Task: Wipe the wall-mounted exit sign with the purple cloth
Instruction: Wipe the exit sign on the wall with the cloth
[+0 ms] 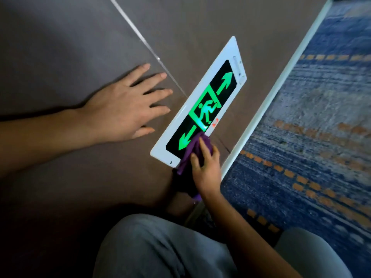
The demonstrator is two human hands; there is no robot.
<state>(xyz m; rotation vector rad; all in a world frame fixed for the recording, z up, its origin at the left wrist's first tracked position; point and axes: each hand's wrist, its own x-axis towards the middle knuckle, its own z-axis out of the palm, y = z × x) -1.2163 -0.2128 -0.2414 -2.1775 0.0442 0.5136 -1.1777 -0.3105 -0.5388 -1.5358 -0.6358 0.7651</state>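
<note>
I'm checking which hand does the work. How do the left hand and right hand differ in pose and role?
The left hand lies flat, fingers spread, on the brown wall; the right hand is curled around the purple cloth. The left is beside the exit sign; the right presses cloth on its lower end. Both are bare.

The exit sign (202,109) carries no readable words. On its black panel there are green lit symbols: a running figure in a door frame at the middle, and one arrow at each end, pointing outward. A small red mark stands on the white frame beside the figure; it is too blurred to read.
</note>
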